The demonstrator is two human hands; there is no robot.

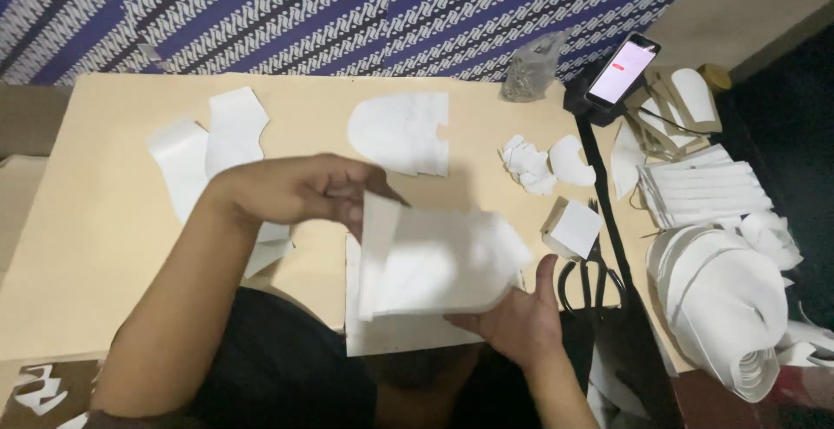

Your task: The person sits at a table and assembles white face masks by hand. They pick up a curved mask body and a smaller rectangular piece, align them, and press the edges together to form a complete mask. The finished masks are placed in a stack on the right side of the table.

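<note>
My left hand reaches in from the left and pinches the upper left edge of a stack of white cut fabric pieces. My right hand supports the same stack from below at its lower right, thumb up along the edge. The stack hovers over a white sheet at the front edge of the tan table.
More white cut pieces lie on the table: a rounded piece, two on the left, small scraps. Black scissors and a small box sit right of my hands. A phone on a stand, folded white strips and a rolled white band fill the right side.
</note>
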